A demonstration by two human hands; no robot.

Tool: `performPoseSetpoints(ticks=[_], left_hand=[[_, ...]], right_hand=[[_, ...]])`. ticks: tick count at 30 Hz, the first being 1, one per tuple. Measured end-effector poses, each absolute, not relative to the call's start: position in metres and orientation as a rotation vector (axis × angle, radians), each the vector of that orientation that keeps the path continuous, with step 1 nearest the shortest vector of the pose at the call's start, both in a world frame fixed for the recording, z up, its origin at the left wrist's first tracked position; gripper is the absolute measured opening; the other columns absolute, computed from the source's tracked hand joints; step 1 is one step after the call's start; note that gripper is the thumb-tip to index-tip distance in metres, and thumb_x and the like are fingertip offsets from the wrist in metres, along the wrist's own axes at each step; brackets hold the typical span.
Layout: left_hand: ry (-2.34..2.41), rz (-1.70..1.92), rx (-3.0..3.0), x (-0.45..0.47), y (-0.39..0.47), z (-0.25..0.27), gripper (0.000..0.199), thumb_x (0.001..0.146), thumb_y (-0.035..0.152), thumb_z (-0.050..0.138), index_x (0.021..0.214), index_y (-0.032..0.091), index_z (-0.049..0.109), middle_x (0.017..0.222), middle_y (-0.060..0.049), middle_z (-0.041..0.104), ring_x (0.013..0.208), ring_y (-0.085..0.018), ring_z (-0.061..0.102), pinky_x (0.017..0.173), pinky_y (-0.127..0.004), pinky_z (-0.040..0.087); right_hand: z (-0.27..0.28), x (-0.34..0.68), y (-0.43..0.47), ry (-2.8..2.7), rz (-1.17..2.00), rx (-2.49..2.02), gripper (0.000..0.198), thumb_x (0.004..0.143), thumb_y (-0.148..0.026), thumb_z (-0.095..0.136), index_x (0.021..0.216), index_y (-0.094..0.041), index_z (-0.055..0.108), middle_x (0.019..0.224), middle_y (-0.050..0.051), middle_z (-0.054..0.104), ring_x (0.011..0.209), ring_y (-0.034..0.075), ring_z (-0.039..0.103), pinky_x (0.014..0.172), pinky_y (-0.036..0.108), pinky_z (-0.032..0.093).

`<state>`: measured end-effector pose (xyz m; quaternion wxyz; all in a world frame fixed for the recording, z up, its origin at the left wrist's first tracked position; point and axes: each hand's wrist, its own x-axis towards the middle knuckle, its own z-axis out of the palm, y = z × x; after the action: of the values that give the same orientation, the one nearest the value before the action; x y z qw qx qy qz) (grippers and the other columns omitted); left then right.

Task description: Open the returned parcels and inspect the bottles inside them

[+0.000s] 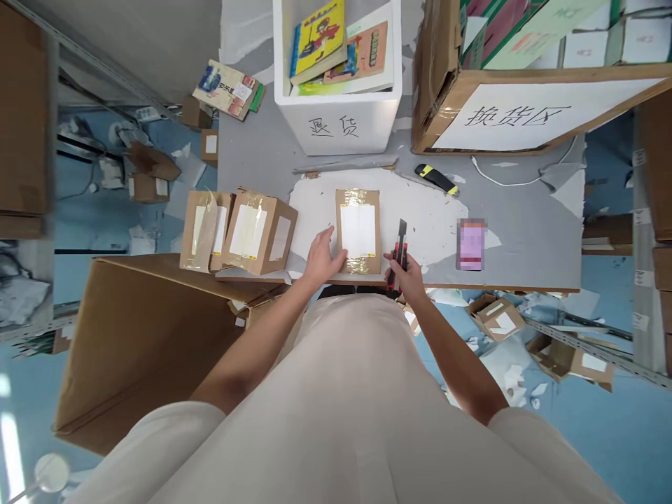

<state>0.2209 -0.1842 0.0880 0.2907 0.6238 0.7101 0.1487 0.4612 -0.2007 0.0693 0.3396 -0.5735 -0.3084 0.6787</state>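
In front of me a taped cardboard box (pixel 358 231) with a white label lies on the table. My left hand (pixel 322 257) rests at its left side, fingers apart, the thumb by the lower left edge. Just right of the box, my right hand (pixel 407 274) is closed around a red and black utility knife (pixel 397 260), its blade out and pointing away from me. Two more taped boxes stand to the left: a labelled carton (pixel 252 234) and, beside it, a box (pixel 202 234) with a loose strip across its top.
At the back stand a white bin (pixel 341 126) of books and a large carton (pixel 525 119) of green boxes. A yellow and black cutter (pixel 437 179), a cable (pixel 507 183) and a phone (pixel 472 245) lie at right. A big open carton (pixel 152 336) stands at lower left.
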Motion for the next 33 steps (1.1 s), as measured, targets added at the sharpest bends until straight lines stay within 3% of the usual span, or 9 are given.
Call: performPoseSetpoints(ticks=[5, 10, 14, 20, 24, 27, 30, 33], left_hand=[[1.850, 0.468, 1.836, 0.209, -0.101, 0.087, 0.070, 0.086, 0.052, 0.050, 0.143, 0.012, 0.040, 0.147, -0.018, 0.043, 0.138, -0.032, 0.037, 0.113, -0.048, 0.034], [1.683, 0.395, 1.837, 0.211, -0.057, 0.081, 0.064, 0.082, 0.053, 0.055, 0.132, 0.014, 0.053, 0.135, -0.015, 0.055, 0.126, -0.032, 0.050, 0.109, -0.048, 0.038], [1.900, 0.452, 1.688, 0.206, -0.080, 0.078, 0.055, 0.082, 0.045, 0.052, 0.127, 0.014, 0.055, 0.127, -0.015, 0.059, 0.119, -0.031, 0.054, 0.104, -0.046, 0.042], [2.219, 0.546, 1.303, 0.199, -0.175, 0.076, 0.057, 0.085, 0.054, 0.051, 0.125, 0.013, 0.047, 0.122, -0.019, 0.055, 0.115, -0.032, 0.056, 0.094, -0.047, 0.048], [2.168, 0.602, 1.220, 0.208, -0.223, 0.075, 0.067, 0.078, 0.060, 0.061, 0.125, 0.016, 0.041, 0.117, -0.015, 0.056, 0.104, -0.026, 0.061, 0.083, -0.041, 0.053], [2.218, 0.615, 1.320, 0.210, -0.224, 0.078, 0.081, 0.079, 0.059, 0.060, 0.139, 0.015, 0.029, 0.128, -0.020, 0.050, 0.115, -0.029, 0.056, 0.092, -0.045, 0.050], [2.175, 0.522, 1.667, 0.205, -0.199, 0.085, 0.096, 0.075, 0.059, 0.062, 0.149, 0.014, 0.019, 0.148, -0.024, 0.033, 0.139, -0.037, 0.033, 0.108, -0.052, 0.034], [1.930, 0.293, 2.001, 0.201, -0.171, 0.090, 0.104, 0.069, 0.069, 0.062, 0.150, 0.016, 0.024, 0.156, -0.022, 0.024, 0.146, -0.042, 0.016, 0.115, -0.058, 0.015]], right_hand=[[0.070, 0.475, -0.242, -0.494, 2.033, -1.472, 0.043, 0.073, -0.052, 0.073, 0.103, -0.027, 0.054, 0.123, 0.005, 0.064, 0.086, 0.018, 0.070, 0.074, 0.039, 0.059], [0.074, 0.458, -0.252, -0.413, 2.136, -1.394, 0.044, 0.074, -0.053, 0.072, 0.104, -0.028, 0.052, 0.122, 0.007, 0.066, 0.105, 0.024, 0.068, 0.084, 0.041, 0.057], [0.074, 0.449, -0.240, -0.479, 2.000, -1.386, 0.049, 0.072, -0.058, 0.070, 0.103, -0.029, 0.047, 0.111, 0.006, 0.070, 0.107, 0.025, 0.067, 0.082, 0.042, 0.057], [0.069, 0.464, -0.176, -0.659, 1.687, -1.415, 0.049, 0.075, -0.060, 0.065, 0.107, -0.029, 0.046, 0.116, 0.006, 0.068, 0.114, 0.020, 0.063, 0.092, 0.039, 0.054], [0.070, 0.467, -0.126, -0.866, 1.699, -1.325, 0.046, 0.077, -0.055, 0.066, 0.111, -0.028, 0.049, 0.110, 0.005, 0.068, 0.107, 0.018, 0.065, 0.091, 0.036, 0.054], [0.071, 0.474, -0.112, -1.035, 1.686, -1.397, 0.045, 0.079, -0.052, 0.065, 0.113, -0.027, 0.051, 0.107, 0.005, 0.066, 0.095, 0.017, 0.066, 0.081, 0.034, 0.056], [0.072, 0.494, -0.118, -1.197, 1.623, -1.605, 0.046, 0.080, -0.049, 0.063, 0.116, -0.023, 0.051, 0.089, 0.002, 0.064, 0.070, 0.014, 0.065, 0.065, 0.030, 0.056], [0.078, 0.516, -0.129, -1.342, 1.625, -1.721, 0.061, 0.082, -0.042, 0.062, 0.136, -0.022, 0.043, 0.074, -0.002, 0.060, 0.053, 0.012, 0.058, 0.052, 0.028, 0.053]])
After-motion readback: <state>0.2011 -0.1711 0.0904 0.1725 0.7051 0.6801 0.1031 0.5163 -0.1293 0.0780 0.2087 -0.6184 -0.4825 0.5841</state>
